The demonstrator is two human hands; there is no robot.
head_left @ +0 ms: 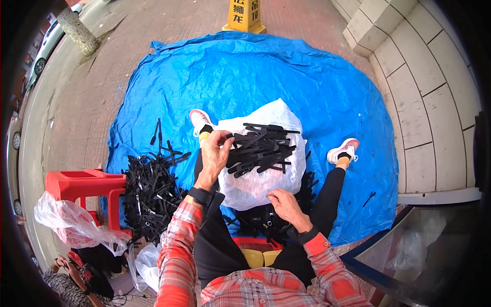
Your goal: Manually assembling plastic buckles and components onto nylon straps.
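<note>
A white plastic sack (240, 192) lies between my legs with a heap of short black straps (263, 151) on top. At the heap's left edge, my left hand (216, 151) is closed in a pinch on the end of a black strap. My right hand (289, 207) is over the sack's lower right part, below the straps. Its fingers are curled together, and whatever may be in them is hidden. A larger pile of black straps with small buckles (151, 197) spreads on the blue tarp (204, 71) to the left. More straps show under the sack's near edge.
A red plastic stool (82, 184) with a clear plastic bag (76, 225) stands at the left. Another person's hands (62, 263) show at the lower left. A glass-topped case (404, 256) stands lower right, a tiled wall (424, 102) to the right, a yellow floor sign (244, 18) beyond the tarp.
</note>
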